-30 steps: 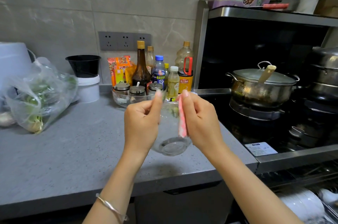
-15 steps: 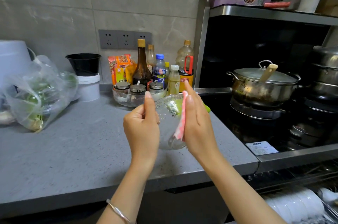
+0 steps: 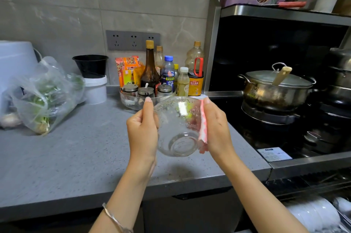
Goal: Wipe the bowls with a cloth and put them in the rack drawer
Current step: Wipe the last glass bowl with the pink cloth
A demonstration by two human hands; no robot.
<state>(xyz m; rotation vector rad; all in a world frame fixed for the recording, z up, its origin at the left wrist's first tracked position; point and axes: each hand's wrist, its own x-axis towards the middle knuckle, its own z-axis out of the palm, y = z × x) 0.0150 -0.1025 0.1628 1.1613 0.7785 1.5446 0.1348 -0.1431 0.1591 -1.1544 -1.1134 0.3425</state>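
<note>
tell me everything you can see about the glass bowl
The bowl is clear glass with a raised pattern near its rim and a thick round base. Its wall looks speckled or wet, and it seems empty. It is held tilted in the air above the counter, rim uppermost and base lower. The left hand grips its left side, thumb up by the rim. The right hand presses a pink-and-white cloth against its right wall.
</note>
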